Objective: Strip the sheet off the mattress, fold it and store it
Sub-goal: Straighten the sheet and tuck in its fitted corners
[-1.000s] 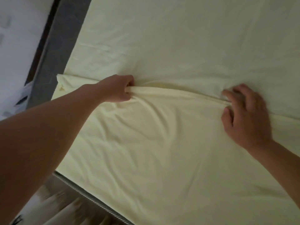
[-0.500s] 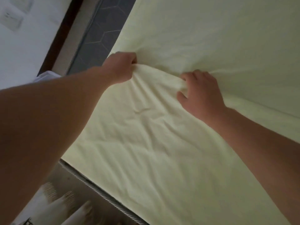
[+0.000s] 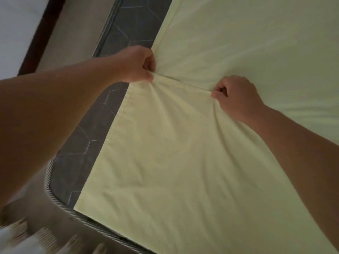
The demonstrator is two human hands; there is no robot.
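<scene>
Nearest to the camera, at the bottom left, there is a blurred pale thing that I cannot identify. Just beyond it runs the corded edge [image 3: 60, 204] of the mattress [image 3: 86, 136], which curves around the near corner. The top of the mattress is dark grey with a pattern of thin hexagon lines, and a strip of it is bare along the left side.

The pale yellow sheet [image 3: 165, 171] lies on the mattress and covers most of the view. Its near layer is folded over, with a straight hemmed side running from the near corner up toward the left hand. This layer is wrinkled, and the wrinkles run toward the two hands.

Both bare forearms reach in from the lower corners. The right hand [image 3: 236, 98] is curled into a fist and pinches the fold line of the sheet between thumb and fingers. The left hand [image 3: 136, 64] is a little further away, near the side of the sheet, and it also pinches the same fold line with curled fingers. The cloth between the two hands forms a short ridge.

Behind the hands the lower layer of the sheet lies smooth and flat. At the far left, past the mattress, a dark wooden bed frame [image 3: 34, 52] is seen, and beside it a light floor [image 3: 14, 24].
</scene>
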